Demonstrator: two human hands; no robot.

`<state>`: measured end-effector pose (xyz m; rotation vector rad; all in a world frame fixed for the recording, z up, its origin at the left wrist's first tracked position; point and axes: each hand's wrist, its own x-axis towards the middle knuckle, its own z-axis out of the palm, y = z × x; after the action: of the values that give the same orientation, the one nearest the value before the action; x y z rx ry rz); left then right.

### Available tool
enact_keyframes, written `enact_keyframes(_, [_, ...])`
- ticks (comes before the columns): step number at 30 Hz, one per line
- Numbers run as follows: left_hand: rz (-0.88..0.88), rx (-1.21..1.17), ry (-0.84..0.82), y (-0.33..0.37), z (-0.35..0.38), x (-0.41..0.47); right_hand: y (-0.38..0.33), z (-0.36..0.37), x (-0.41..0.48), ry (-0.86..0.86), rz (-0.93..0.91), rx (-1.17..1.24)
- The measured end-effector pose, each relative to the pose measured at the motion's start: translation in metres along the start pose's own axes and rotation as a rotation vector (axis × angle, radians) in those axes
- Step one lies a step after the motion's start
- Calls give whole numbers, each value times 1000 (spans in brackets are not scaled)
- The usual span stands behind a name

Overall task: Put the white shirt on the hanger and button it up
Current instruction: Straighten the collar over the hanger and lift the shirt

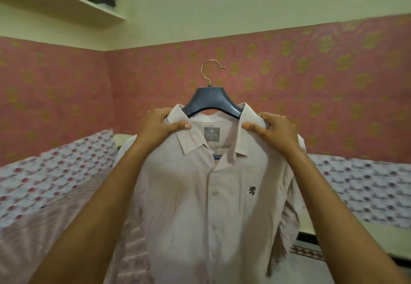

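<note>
The white shirt hangs in front of me on a dark blue hanger with a gold hook, held up in the air. Its front is closed down the placket, with several buttons showing, and the collar lies open at the neck. A small dark emblem sits on the chest. My left hand grips the left shoulder and collar of the shirt. My right hand pinches the right side of the collar at the shoulder. The shirt covers the hanger's arms.
A bed with a red-and-white patterned sheet spreads behind and to both sides of the shirt. Pink patterned walls stand behind it. A shelf with a dark object is high at the upper left.
</note>
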<state>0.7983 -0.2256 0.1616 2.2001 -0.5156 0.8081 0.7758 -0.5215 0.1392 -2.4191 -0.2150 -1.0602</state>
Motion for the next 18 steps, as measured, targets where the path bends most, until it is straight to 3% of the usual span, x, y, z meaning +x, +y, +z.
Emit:
enact_keyframes(14, [274,-232,-239,163,290,91,238,-155,-32,164,349,-359])
enact_keyframes(18, [334,-262,-274,199,354,119,296,-178,-20,239,371,-463])
